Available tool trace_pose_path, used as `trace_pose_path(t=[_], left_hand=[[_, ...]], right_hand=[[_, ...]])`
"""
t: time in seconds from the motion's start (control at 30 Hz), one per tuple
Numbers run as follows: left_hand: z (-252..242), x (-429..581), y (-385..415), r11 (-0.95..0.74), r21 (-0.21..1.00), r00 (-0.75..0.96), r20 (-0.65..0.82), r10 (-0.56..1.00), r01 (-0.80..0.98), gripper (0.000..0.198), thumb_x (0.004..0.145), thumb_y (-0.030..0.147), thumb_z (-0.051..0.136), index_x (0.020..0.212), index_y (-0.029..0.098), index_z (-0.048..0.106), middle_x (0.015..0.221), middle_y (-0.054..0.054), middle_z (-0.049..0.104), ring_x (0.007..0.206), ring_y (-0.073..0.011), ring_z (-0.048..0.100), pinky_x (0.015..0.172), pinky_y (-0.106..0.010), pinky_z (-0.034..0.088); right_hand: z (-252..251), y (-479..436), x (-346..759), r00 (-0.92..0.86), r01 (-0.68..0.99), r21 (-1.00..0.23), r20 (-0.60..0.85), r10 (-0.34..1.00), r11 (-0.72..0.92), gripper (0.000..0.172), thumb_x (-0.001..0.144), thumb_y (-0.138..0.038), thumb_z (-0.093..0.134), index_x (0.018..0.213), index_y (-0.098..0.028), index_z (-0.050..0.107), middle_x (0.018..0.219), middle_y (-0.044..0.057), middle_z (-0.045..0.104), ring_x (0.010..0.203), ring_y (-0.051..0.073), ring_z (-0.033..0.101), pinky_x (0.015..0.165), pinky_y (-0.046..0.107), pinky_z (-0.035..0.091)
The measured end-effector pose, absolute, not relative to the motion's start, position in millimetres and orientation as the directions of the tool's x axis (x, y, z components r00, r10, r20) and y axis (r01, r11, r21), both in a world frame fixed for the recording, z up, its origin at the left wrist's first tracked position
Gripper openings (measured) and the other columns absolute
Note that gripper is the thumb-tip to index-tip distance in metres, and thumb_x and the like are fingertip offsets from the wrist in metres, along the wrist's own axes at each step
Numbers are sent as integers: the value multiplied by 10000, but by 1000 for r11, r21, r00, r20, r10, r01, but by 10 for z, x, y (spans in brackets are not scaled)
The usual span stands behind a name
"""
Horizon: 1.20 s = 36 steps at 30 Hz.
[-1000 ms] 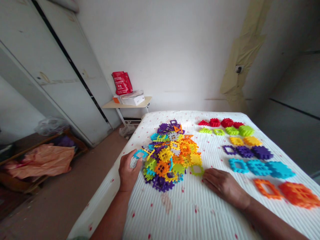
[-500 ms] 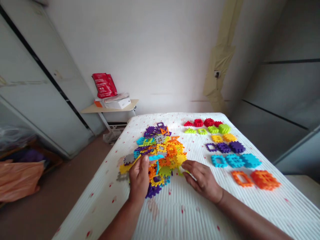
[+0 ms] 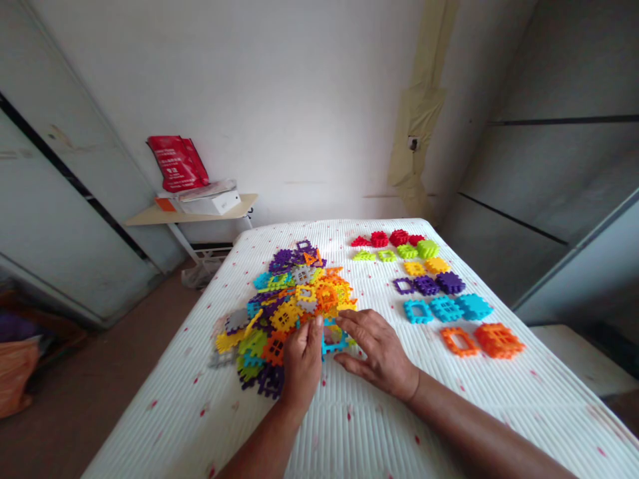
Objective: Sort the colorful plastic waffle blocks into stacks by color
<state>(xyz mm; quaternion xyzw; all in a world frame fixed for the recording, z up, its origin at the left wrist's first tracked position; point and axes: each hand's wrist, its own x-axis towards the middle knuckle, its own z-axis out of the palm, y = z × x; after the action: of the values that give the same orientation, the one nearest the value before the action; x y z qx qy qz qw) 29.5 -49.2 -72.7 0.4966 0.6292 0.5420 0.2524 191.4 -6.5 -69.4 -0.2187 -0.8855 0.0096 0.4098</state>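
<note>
A loose heap of coloured plastic interlocking tiles lies on the white ribbed bed cover. My left hand rests on the near edge of the heap, fingers bent down onto the pieces by a blue frame tile. My right hand lies flat beside it with fingers stretched toward the same blue tile and the heap's edge. Whether either hand grips a piece is hidden by the fingers. To the right, sorted rows lie by colour: red, green, yellow, purple, blue, orange.
A small side table with a white box and a red bag stands against the back wall, left of the bed. Grey wardrobe doors run along the left. The bed's left edge drops to a brown floor.
Both hands have come together at the near edge of the heap. The heap has been spread out to the left. The view has swung to the right.
</note>
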Motion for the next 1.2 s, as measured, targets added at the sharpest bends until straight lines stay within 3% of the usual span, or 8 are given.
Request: trace_pose_path(t=[0.27,0.53,0.63,0.73,0.83,0.97,1.07,1.2], left_hand=[[-782,322,-502,-90,916,-374,248,894,392,455,843,554,422,610,198,583,528,-20,558,537,-164,538,558,-268,464],[-822,330,-499,-104,892,-335,270,903,440,471,842,561,424,655,186,639,531,-21,570,523,-166,529,523,-273,434],[-841,321,-506,-119,910,-316,257,913,398,478,859,559,389,773,180,667,579,-29,605,550,-171,559,549,-274,458],[-859,300,-514,-139,919,-292,257,921,369,488,871,544,366,904,167,674,658,-44,654,570,-167,579,561,-273,476],[-862,290,-524,-136,910,-273,256,927,392,451,881,497,381,885,157,677,697,-51,674,582,-157,583,561,-263,475],[-856,304,-533,-143,899,-263,268,927,413,434,885,473,383,838,155,675,675,-48,670,600,-159,599,572,-264,482],[-854,310,-532,-151,892,-267,284,921,426,442,879,482,384,818,151,671,644,-46,660,577,-159,595,558,-266,483],[-858,306,-527,-151,891,-267,284,921,429,447,877,484,381,821,147,670,662,-52,671,566,-154,592,554,-264,485]], right_hand=[[-637,-94,1903,-613,410,-157,682,399,898,442,875,-477,528,1203,-181,550,1146,111,637,953,227,559,764,373,425],[-583,-112,1889,-651,481,-149,598,466,864,412,863,-326,515,1247,-176,520,1185,100,627,971,235,525,746,387,369],[-469,24,2097,-686,476,-147,554,471,867,458,816,-306,563,1258,-189,521,1198,84,621,998,248,516,787,407,372],[-354,257,2508,-662,559,-176,493,564,810,466,804,-299,594,1256,-201,531,1195,78,622,1036,251,509,866,423,376],[-324,467,2939,-585,686,-193,427,689,702,453,773,-260,625,1220,-211,574,1156,80,641,1048,252,518,899,412,391],[-385,568,3196,-502,824,-169,225,835,541,464,709,-220,662,1171,-232,625,1081,72,668,1039,262,539,888,394,415],[-417,560,3172,-470,861,-165,103,877,481,473,697,-218,668,1169,-220,632,1104,80,659,1069,268,537,896,380,414],[-424,567,3130,-454,873,-164,66,888,459,480,697,-218,657,1177,-214,630,1123,81,653,1077,264,534,915,369,404]])
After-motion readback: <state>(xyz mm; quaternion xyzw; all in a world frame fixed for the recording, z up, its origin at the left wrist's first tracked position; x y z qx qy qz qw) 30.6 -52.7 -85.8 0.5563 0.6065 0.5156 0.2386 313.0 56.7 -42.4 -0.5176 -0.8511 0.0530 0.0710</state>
